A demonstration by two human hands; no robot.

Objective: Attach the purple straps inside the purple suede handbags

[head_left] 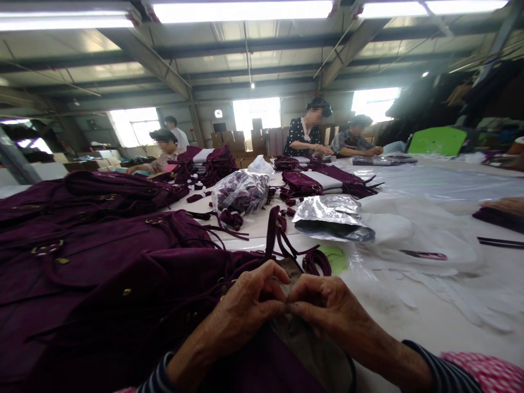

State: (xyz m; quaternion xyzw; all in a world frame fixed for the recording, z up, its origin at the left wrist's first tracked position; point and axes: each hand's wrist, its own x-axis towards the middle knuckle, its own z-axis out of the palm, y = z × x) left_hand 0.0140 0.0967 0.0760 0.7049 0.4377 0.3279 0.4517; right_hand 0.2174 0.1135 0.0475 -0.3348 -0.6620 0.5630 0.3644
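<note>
My left hand (pixel 248 300) and my right hand (pixel 329 305) meet fingertip to fingertip, each in a pinch. What they pinch is too small to make out. Under them lies the grey-brown lining (pixel 301 349) of a purple bag (pixel 176 273), which spreads to the left with brass-coloured fittings. A purple zipper end (pixel 271 234) stands up just beyond my fingers. Close behind my right hand rests a coiled purple strap (pixel 317 262).
More purple bags (pixel 123 191) are heaped at left. Ahead are a clear plastic bag of purple pieces (pixel 241 191), a silver foil pouch (pixel 333 215) and folded purple bags (pixel 327 180). Thread snips (pixel 426 255) lie on white wrapping at right. Several co-workers (pixel 305 134) sit or stand beyond.
</note>
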